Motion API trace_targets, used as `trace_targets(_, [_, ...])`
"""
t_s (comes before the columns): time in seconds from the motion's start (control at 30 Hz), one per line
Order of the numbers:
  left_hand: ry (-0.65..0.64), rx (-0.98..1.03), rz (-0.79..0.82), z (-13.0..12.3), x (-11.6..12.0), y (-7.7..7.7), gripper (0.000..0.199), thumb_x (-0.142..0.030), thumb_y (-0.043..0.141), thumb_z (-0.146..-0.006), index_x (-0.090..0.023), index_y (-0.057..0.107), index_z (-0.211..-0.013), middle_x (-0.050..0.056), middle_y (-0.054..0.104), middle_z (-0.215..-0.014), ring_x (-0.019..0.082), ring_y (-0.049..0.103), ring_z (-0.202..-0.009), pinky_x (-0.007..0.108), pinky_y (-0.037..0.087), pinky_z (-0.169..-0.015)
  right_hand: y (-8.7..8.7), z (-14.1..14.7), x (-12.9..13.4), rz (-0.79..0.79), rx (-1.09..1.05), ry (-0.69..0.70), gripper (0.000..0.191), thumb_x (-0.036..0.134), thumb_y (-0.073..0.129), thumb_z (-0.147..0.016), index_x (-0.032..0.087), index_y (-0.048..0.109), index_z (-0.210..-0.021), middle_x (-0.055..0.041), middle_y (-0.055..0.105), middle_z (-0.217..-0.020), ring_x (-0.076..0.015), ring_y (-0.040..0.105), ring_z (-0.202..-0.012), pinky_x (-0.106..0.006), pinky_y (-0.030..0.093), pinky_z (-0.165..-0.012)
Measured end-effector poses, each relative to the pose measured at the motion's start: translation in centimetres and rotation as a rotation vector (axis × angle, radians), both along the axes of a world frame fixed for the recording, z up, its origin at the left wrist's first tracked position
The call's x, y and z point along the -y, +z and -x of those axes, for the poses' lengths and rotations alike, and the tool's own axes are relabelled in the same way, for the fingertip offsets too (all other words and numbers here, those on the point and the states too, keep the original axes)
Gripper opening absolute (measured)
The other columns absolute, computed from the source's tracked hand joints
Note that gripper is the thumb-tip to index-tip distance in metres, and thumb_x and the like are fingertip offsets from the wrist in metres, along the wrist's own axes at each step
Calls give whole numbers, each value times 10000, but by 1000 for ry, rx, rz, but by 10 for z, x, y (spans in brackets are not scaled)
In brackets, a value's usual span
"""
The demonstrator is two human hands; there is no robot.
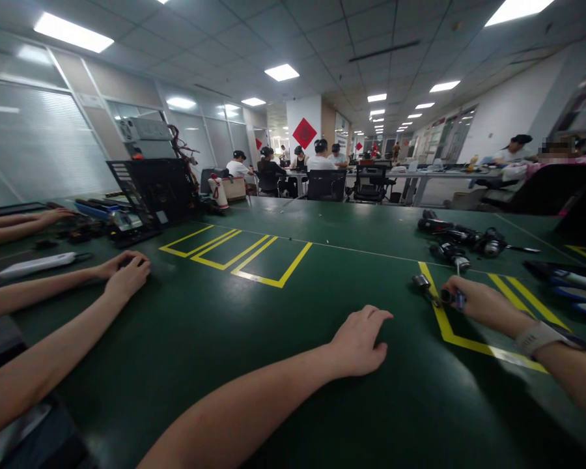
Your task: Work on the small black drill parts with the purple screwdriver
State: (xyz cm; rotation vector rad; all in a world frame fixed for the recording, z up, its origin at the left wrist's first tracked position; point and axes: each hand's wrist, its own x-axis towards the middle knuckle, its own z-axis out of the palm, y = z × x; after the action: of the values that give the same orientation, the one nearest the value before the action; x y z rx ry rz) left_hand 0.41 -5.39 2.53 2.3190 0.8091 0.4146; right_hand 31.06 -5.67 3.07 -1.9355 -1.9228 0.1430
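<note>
My left hand [361, 342] hovers at or rests on the green tabletop, palm down, thumb and fingers apart and nothing in it. At the right, my right hand [476, 301], with a pale band on the wrist, is closed around a small tool with a dark round end [448, 297] and a bluish part; its exact kind I cannot make out. Just left of that hand, a short silver metal cylinder [422, 284] lies on the table beside a yellow tape line [437, 309]. Farther back lie several black and silver power-tool-like pieces [452, 251].
On the left, a co-worker's hands [127, 270] hold something small and dark; another person's hand [53, 216] is behind. An open black computer case [153, 189] stands at the back left. A white elongated device [39, 264] lies nearby. Blue-edged items [583, 293] sit far right.
</note>
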Motion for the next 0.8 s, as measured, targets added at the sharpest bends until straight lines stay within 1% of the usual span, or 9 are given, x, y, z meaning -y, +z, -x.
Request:
trace_targets(0.1, [4,13,-19,-3,-2,-2,536,-215,549,-799,-243,386,-1308,66,446,-1298,254,458,-1158,423,424,-945,1,-2,21,-7,-3,19,126,171,484,-791,228,595,-812,-80,677,-797,-239,641,-707,-320,435,-568])
trace_targets(0.2, [-7,29,-37,-4,-1,-2,479,-216,525,-817,-226,408,-1282,69,474,-1253,229,495,-1103,400,442,-907,5,10,45,-19,-29,55,62,209,520,-796,242,565,-823,-78,679,-850,-243,644,-765,-337,462,-639])
trace_targets(0.27, [-55,52,-69,-3,2,1,441,-217,512,-831,-218,420,-1263,70,495,-1224,220,504,-1085,388,445,-892,10,28,59,-32,-109,124,28,229,542,-802,252,527,-806,-85,677,-919,-240,647,-799,-341,478,-673])
trace_targets(0.33, [-146,94,-110,-2,7,5,431,-216,525,-830,-211,424,-1249,77,510,-1200,215,512,-1066,383,440,-890,14,51,72,-88,-213,214,94,231,551,-802,252,482,-741,-96,661,-1029,-239,642,-874,-336,492,-712])
trace_targets(0.4, [-232,155,-99,-2,12,7,482,-225,587,-793,-208,414,-1243,86,509,-1194,213,527,-1037,377,447,-875,17,77,83,-127,-309,264,156,242,564,-785,248,435,-697,-95,660,-1027,-233,651,-845,-326,510,-670])
trace_targets(0.53, [-246,346,98,-4,17,9,599,-279,696,-708,-171,398,-1216,113,523,-1157,200,576,-924,333,496,-758,11,116,99,-189,-417,341,147,185,544,-755,241,423,-692,-74,655,-1013,-208,656,-822,-308,520,-632])
trace_targets(0.6, [-254,411,212,-5,19,10,560,-271,683,-724,-152,422,-1205,118,544,-1136,194,591,-901,320,506,-735,3,126,102,-212,-432,342,150,141,522,-745,243,420,-705,-63,651,-1019,-205,648,-858,-312,520,-657])
trace_targets(0.7, [-235,442,377,-6,24,7,443,-175,622,-767,-143,487,-1188,106,583,-1119,196,601,-951,333,502,-803,-11,133,103,-243,-429,360,169,121,516,-755,247,409,-718,-59,634,-1034,-206,633,-910,-324,519,-703])
trace_targets(0.8, [-187,461,538,-2,33,0,470,-73,591,-761,-151,502,-1216,93,603,-1152,199,592,-1036,356,480,-896,-21,138,104,-218,-430,414,194,86,497,-762,250,402,-723,-56,624,-1040,-205,624,-930,-329,520,-714])
